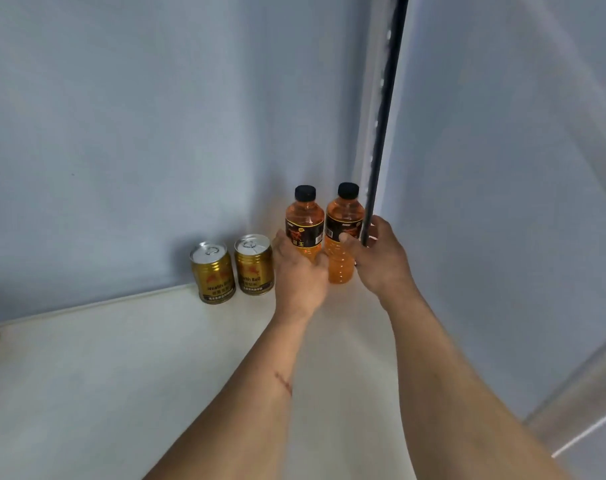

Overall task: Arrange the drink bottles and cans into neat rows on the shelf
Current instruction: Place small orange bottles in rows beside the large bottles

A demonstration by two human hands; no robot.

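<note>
Two bare forearms reach in from the bottom edge over the shelf, a smooth off-white flat board. Left hand wraps around the lower body of the left bottle, fingers curled behind it, thumb on the near side. Right hand grips the right bottle, thumb pressed across the label, fingers curled round the far side. Both bottles are clear ribbed plastic, upright, side by side and touching or nearly so, filled close to the neck with orange liquid, black screw caps, black labels with orange print. Whether their bases touch the board cannot be told. Just left of the left hand, two short gold cans, left can and right can, sealed silver pull-tab lids, ridged shoulders, standing near the pale blue matte back wall. A dark upright post with slots stands in the corner beside the right bottle.
</note>
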